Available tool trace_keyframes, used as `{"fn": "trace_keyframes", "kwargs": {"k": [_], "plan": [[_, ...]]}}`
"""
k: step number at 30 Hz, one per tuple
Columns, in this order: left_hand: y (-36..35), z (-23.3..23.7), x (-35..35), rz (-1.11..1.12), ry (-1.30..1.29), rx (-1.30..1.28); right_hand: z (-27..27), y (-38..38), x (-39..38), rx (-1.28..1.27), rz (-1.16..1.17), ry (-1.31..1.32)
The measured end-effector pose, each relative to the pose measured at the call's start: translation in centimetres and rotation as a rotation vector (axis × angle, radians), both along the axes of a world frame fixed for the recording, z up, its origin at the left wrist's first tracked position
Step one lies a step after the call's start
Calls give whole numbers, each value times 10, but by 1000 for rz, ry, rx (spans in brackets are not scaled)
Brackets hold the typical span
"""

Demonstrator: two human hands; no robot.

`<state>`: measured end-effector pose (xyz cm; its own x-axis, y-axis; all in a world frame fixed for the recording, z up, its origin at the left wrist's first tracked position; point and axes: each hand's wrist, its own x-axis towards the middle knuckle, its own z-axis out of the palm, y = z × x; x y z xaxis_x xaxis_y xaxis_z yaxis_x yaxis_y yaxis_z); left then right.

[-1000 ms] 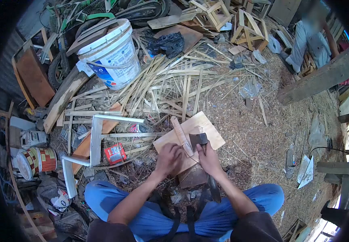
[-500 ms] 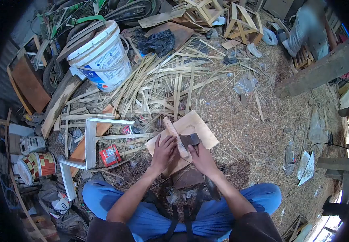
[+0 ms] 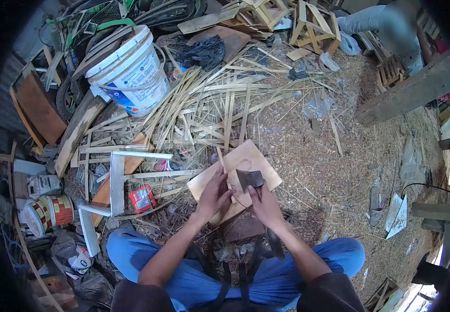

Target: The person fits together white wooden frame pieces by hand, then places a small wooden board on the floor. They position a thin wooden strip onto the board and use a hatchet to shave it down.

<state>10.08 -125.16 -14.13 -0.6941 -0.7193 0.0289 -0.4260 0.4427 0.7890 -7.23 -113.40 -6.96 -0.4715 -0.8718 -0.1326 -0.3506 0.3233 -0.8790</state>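
Observation:
My left hand (image 3: 215,197) is closed around a slim piece of wood (image 3: 221,160), whose far end sticks out past my fingers. Its lower part is mostly hidden by that hand. In my right hand (image 3: 264,205) is a hatchet (image 3: 249,180), gripped close to its dark, wide head. The hatchet's handle runs back beneath my right forearm. Under both hands lies a square pale board (image 3: 261,161), tilted like a diamond on the ground. The blade is just to the right of the wood, over the board.
Wood strips (image 3: 183,114) lie heaped beyond the board. A white bucket (image 3: 131,78) stands at back left. A white angled frame (image 3: 117,184) and a red box (image 3: 142,198) are on the left. Shavings cover the ground. Another person (image 3: 381,23) is at top right, near a beam (image 3: 407,93).
The piece of wood has turned in my left hand and now shows a narrower side. My left fingers have curled around it. The person at top right has shifted, one arm reaching left.

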Motion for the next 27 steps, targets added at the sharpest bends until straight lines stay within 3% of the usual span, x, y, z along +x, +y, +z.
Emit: {"fn": "trace_keyframes", "kwargs": {"k": [2,6,8,11,15,17,21,23,24,27], "plan": [[-2,9,0,-72,-124,-36,14,-3,-2,154,28,-35],[-2,15,1,-96,-195,-183,41,-5,6,169,48,29],[-5,17,4,-126,-226,-226,69,-7,9,323,41,-31],[-5,17,8,-136,-240,-211,78,-7,13,310,27,-136],[-8,16,15,-153,-273,-230,26,-2,20,74,57,6],[-7,10,15,-122,-202,-188,31,-6,24,255,107,93],[-6,13,14,-91,-188,-137,40,-5,29,214,58,74],[-9,14,15,-86,-168,-132,68,-10,27,345,25,-113],[-9,14,15,-89,-166,-123,60,-5,27,244,56,-69],[-8,14,14,-104,-183,-114,41,-6,29,297,49,-64]]}}
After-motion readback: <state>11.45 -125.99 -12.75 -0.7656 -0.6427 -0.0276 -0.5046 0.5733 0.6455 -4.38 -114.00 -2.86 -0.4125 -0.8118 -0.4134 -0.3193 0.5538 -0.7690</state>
